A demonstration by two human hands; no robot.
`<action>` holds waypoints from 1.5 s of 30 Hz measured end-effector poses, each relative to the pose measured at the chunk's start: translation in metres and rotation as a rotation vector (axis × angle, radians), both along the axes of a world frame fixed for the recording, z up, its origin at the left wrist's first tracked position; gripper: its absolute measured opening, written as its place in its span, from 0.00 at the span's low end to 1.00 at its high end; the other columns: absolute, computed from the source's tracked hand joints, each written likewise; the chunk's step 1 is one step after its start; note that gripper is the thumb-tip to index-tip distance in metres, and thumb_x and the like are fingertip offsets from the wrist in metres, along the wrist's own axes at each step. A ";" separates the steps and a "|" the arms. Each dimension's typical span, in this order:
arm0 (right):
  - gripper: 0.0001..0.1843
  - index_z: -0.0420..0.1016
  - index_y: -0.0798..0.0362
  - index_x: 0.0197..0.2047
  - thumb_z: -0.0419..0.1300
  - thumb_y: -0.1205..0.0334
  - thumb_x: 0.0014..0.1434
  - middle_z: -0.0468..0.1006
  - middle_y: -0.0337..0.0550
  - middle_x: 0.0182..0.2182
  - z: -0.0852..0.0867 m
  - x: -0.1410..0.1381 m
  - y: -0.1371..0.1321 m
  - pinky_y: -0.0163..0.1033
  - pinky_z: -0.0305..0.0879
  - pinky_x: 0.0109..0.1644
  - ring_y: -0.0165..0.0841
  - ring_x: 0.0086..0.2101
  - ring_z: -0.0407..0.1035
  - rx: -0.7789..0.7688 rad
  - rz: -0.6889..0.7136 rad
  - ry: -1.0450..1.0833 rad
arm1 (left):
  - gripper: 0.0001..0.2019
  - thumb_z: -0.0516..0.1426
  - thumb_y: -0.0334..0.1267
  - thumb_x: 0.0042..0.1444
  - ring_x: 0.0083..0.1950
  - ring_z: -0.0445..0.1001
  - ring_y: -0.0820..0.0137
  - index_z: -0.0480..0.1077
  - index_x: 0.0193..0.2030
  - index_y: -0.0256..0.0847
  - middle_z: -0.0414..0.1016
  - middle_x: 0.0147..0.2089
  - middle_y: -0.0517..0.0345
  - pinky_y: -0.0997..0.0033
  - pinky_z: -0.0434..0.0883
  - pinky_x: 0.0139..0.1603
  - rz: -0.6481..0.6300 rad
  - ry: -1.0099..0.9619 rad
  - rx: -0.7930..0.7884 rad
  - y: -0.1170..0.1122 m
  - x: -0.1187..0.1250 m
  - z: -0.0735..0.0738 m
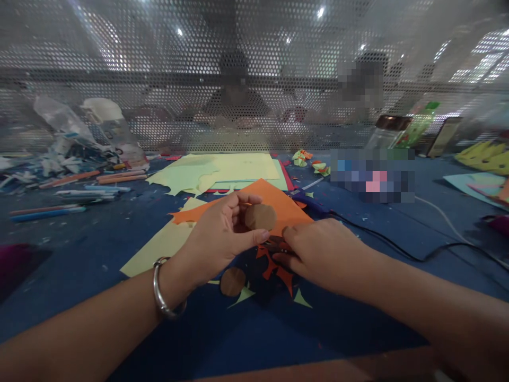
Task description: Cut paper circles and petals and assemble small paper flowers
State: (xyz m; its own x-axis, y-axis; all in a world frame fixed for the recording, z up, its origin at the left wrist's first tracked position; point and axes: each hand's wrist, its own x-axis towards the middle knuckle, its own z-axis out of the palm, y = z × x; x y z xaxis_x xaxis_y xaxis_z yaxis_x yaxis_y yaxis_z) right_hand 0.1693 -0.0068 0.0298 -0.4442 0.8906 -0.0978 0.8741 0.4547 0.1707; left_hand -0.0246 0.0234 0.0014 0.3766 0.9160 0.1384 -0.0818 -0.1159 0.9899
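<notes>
My left hand (217,233), with a silver bangle at the wrist, holds a round brown disc (260,217) between thumb and fingers. Close beside it, my right hand (318,246) reaches down with fingertips closed at some dark pieces (276,244) in shadow; what they grip is hard to make out. An orange sheet (284,207) lies just beyond both hands. Below them are cut orange scraps (284,276), a second brown disc (233,281) on the blue table and small pale green scraps (303,298).
Pale yellow-green sheets (242,164) lie on a red-edged board farther back. To the right, a blue glue gun (308,204) trails a black cable (382,233). Pens (51,211) and a bottle (115,130) are at left, a brown-lidded jar (387,132) at right. A perforated screen (167,69) stands behind.
</notes>
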 end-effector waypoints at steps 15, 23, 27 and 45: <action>0.18 0.75 0.52 0.35 0.56 0.47 0.68 0.83 0.44 0.30 0.001 0.011 0.005 0.39 0.49 0.29 0.39 0.30 0.76 0.128 -0.002 0.211 | 0.23 0.67 0.30 0.50 0.42 0.72 0.69 0.61 0.48 0.42 0.70 0.42 0.60 0.64 0.70 0.45 -0.016 0.077 0.087 0.002 0.000 -0.003; 0.12 0.79 0.53 0.43 0.60 0.53 0.66 0.80 0.38 0.29 -0.004 0.017 0.010 0.35 0.60 0.31 0.30 0.27 0.71 0.057 0.041 0.782 | 0.21 0.64 0.28 0.53 0.42 0.73 0.70 0.59 0.47 0.44 0.70 0.42 0.62 0.66 0.69 0.43 -0.043 0.083 0.115 -0.002 0.000 -0.004; 0.10 0.78 0.54 0.41 0.60 0.57 0.65 0.80 0.38 0.29 -0.003 0.016 0.013 0.34 0.62 0.31 0.29 0.27 0.70 0.027 0.051 0.875 | 0.19 0.63 0.28 0.53 0.39 0.71 0.73 0.59 0.47 0.45 0.69 0.41 0.63 0.69 0.68 0.40 -0.068 0.080 0.118 -0.003 0.000 -0.002; 0.09 0.74 0.54 0.33 0.61 0.59 0.63 0.74 0.35 0.23 -0.004 0.015 0.020 0.30 0.63 0.23 0.25 0.19 0.69 -0.157 -0.018 1.107 | 0.07 0.58 0.27 0.55 0.37 0.69 0.74 0.65 0.36 0.41 0.68 0.34 0.65 0.71 0.66 0.41 -0.008 0.138 0.088 -0.001 0.001 0.002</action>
State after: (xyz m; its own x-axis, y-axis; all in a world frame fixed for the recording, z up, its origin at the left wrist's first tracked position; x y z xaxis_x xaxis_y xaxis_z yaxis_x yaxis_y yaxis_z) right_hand 0.1844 0.0128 0.0255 -0.3434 0.9102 0.2314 0.5150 0.3885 -0.7641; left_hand -0.0238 0.0224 0.0032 0.4045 0.8996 0.1647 0.0531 -0.2029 0.9778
